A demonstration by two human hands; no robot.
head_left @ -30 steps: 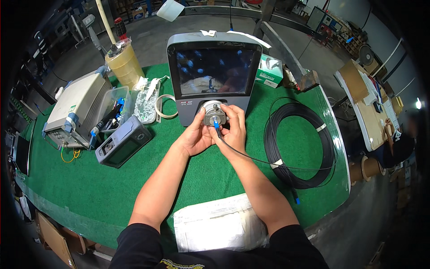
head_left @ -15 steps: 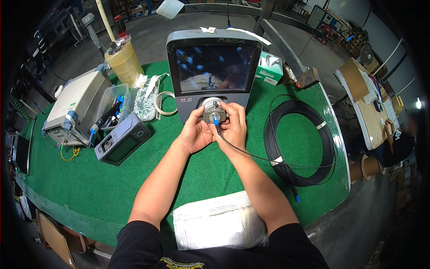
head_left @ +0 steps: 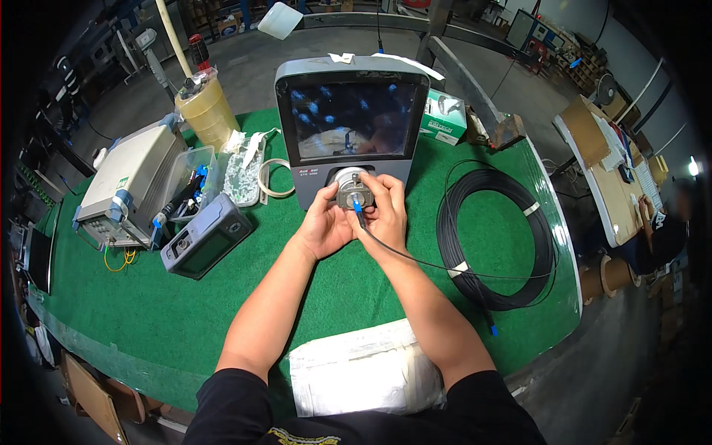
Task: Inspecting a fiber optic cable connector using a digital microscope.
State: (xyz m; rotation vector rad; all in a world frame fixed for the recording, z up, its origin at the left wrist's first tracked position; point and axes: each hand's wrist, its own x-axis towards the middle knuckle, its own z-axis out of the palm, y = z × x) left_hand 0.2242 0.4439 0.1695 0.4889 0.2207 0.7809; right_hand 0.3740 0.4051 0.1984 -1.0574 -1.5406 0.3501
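A grey-framed inspection device with a dark screen (head_left: 354, 111) stands upright before me, showing blurry blue-white specks. At its lower front is a round metal connector holder (head_left: 351, 193), with a blue fiber connector (head_left: 357, 207) seated in it. My left hand (head_left: 324, 228) grips the holder's left side, thumb raised along it. From the other side my right hand (head_left: 386, 215) closes on the holder, its fingers bent over the upper right. A thin black cable (head_left: 404, 256) runs from the connector past my right hand to a coil of black cable (head_left: 451, 245); some fingertips are hidden.
Left on the green mat stand a handheld tester (head_left: 208, 241), a large beige instrument (head_left: 126, 189), plastic bins (head_left: 241, 174) and a tape roll (head_left: 276, 178). A green-white tissue box (head_left: 443, 119) sits behind right. A white wrapped pad (head_left: 363, 371) lies between my forearms.
My right fingers have shifted slightly over the top of the connector holder. The view has tilted a little; both hands stay on the holder and the connector remains in it.
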